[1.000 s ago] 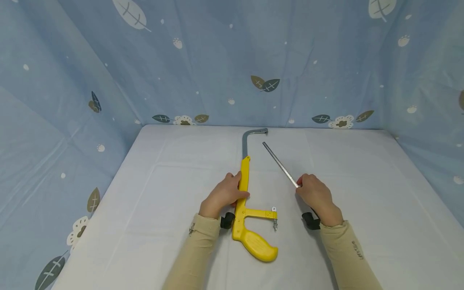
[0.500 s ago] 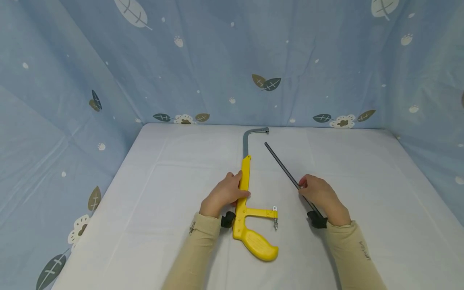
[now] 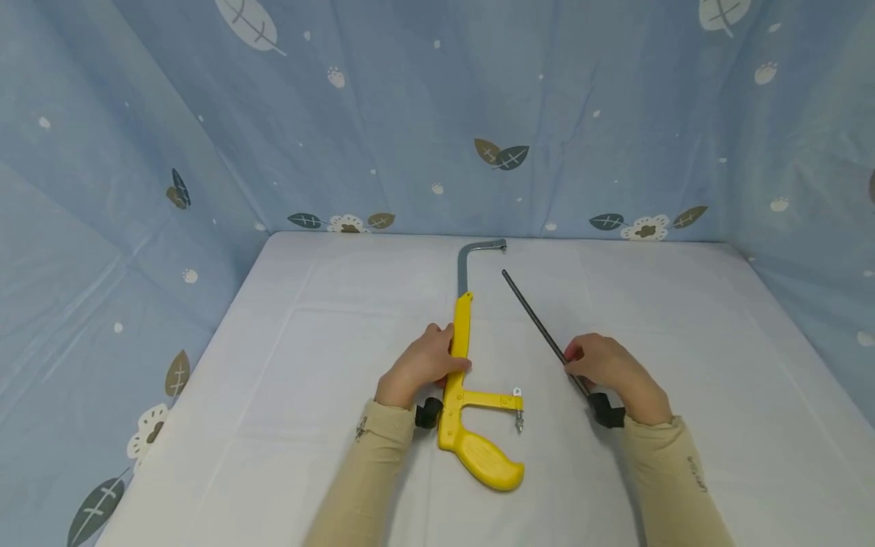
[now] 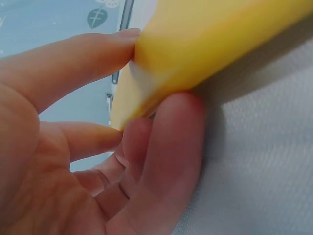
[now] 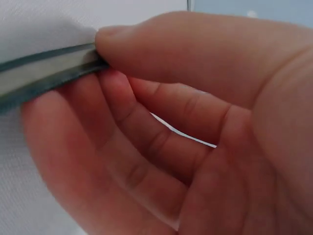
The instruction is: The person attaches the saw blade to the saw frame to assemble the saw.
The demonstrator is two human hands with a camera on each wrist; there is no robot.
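Note:
A hacksaw frame (image 3: 461,332) lies on the white-covered table in the head view, its yellow handle (image 3: 488,461) toward me and its grey bent end (image 3: 463,267) away. My left hand (image 3: 418,366) grips the yellow bar; in the left wrist view thumb and fingers pinch its edges. To the right, my right hand (image 3: 611,368) pinches a long thin hacksaw blade (image 3: 537,320) between thumb and fingertips. The blade slants away to the upper left, apart from the frame. Close up in the right wrist view, the blade (image 5: 46,71) enters the pinch from the left.
A short yellow arm with a metal bolt and wing nut (image 3: 518,410) juts right from the frame. A blue leaf-patterned curtain (image 3: 410,114) stands behind and beside the table (image 3: 328,296). Black camera mounts sit at both wrists.
My right hand has shifted slightly right with the blade. The blade has turned, its bright side giving way to a dark look. The left hand and the frame hold still.

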